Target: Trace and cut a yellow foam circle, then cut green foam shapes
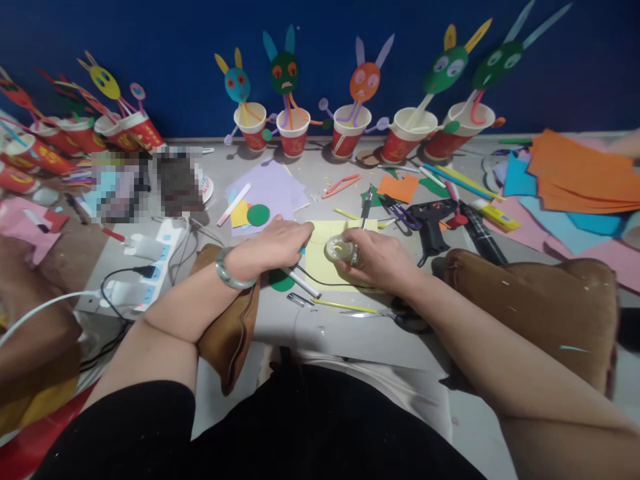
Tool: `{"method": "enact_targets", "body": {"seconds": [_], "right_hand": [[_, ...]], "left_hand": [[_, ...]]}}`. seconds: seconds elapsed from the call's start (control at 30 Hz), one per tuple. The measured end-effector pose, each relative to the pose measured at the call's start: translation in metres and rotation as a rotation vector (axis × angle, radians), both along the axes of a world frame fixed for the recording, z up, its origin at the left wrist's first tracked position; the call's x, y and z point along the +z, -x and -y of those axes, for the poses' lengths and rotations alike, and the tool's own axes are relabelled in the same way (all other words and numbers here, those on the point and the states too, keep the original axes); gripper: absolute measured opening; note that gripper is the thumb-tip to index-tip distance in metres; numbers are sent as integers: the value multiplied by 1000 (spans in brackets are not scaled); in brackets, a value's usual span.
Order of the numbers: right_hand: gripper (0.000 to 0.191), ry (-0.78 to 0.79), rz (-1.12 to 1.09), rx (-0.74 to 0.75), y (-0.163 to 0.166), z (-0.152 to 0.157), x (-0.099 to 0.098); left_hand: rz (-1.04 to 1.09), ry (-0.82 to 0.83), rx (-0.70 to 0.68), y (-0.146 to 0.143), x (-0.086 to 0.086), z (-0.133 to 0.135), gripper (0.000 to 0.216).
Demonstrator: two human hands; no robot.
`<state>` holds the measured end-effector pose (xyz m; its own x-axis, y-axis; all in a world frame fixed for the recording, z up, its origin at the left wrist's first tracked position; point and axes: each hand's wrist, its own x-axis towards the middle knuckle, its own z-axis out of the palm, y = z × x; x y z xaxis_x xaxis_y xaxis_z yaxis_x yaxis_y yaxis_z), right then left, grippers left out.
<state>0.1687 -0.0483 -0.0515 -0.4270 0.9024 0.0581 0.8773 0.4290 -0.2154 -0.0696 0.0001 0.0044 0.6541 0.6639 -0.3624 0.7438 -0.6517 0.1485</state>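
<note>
Yellow paper (320, 267) lies on the table before me, with a faint drawn circle near its upper left. My left hand (286, 241) bends its fingers down onto the paper's left edge; its fingertips are partly hidden. On the same sheet, my right hand (377, 257) grips a small round clear roll (340, 248), which looks like tape. A black pen (367, 203) sticks up from between that hand's fingers. Below my left hand are a white marker (305, 283) and a green paper circle (281, 280). A black cable crosses the yellow paper.
Red paper cups (351, 133) with paper rabbit figures line the blue wall. A black glue gun (434, 230) and purple scissors (400, 212) lie right. More scissors (367, 314) sit near the front edge. A power strip (160, 260) with cables is left; orange paper (575, 173) is far right.
</note>
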Motion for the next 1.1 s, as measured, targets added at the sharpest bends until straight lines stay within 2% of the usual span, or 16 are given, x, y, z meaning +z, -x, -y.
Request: {"method": "enact_targets", "body": {"seconds": [0.3,0.43,0.6,0.73,1.1], "right_hand": [[38,-13,17,-12,0,0,0],[42,-27,18,-15,-1,0,-5],[41,-40,2,-26,-2,-1,-6],[41,-58,-2,-23,-1,0,-5],[39,-27,63,-16,0,-1,0]], "left_hand": [[-6,19,22,-4,0,-4,27],[17,19,79,-4,4,-4,30],[50,-54,182,-7,8,-5,35],[76,-133,232,-7,5,-7,37],[71,-172,218,-6,-2,-10,31]]}}
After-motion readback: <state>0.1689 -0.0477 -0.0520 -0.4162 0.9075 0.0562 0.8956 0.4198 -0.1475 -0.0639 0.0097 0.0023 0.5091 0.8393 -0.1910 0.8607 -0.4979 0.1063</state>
